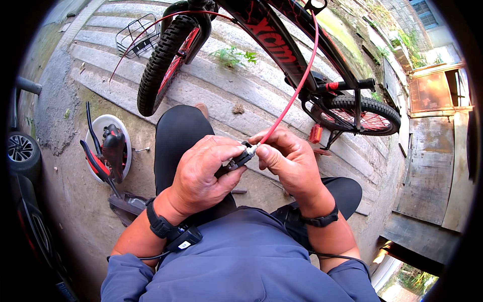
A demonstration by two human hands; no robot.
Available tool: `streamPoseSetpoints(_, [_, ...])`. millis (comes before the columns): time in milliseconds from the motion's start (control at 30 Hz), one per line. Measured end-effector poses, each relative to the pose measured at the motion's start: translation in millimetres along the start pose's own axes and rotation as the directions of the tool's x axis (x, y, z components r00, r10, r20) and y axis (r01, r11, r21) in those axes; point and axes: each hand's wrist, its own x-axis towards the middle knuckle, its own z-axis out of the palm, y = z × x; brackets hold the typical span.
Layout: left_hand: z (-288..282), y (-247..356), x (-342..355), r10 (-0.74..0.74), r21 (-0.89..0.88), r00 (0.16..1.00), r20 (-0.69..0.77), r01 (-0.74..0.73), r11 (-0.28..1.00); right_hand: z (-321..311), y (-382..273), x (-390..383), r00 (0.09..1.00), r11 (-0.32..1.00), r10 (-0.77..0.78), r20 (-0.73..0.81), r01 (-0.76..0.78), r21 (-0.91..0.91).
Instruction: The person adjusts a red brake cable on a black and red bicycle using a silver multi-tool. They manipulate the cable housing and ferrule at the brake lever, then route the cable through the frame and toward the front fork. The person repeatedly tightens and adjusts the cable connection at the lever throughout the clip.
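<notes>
My left hand (198, 173) is closed around a small black bike part with a metal fitting (241, 159). My right hand (289, 158) pinches the end of a red cable (304, 80) where it meets that fitting. Both hands are close together above my knees, fingertips nearly touching. From there the cable curves up toward the black and red bicycle frame (269, 40). Another red cable length arcs over the front wheel (163, 65), its thin end hanging loose on the left. My fingers cover much of the black part, so its exact kind is unclear.
A black wire basket (135, 36) lies beyond the front wheel. On the left, a white round tub (126, 128) holds a black and red saddle (114, 151) and other parts, with a small metal tool (143, 149) alongside. A car wheel (22, 153) stands farther left.
</notes>
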Motion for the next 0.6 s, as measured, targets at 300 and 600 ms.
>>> streamPoseSetpoints(300, [-7.2, 1.1, 1.2, -0.118, -0.206, 0.991, 0.069, 0.130, 0.970, -9.8, 13.0, 9.0, 0.968, 0.950, 0.005, 0.251, -0.082, 0.300])
streamPoseSetpoints(600, [-2.3, 1.8, -2.6, -0.099, -0.061, 0.995, -0.012, 0.098, 0.993, 9.2, 16.5, 9.5, 0.996, 0.986, -0.071, 0.048, 0.062, 0.157])
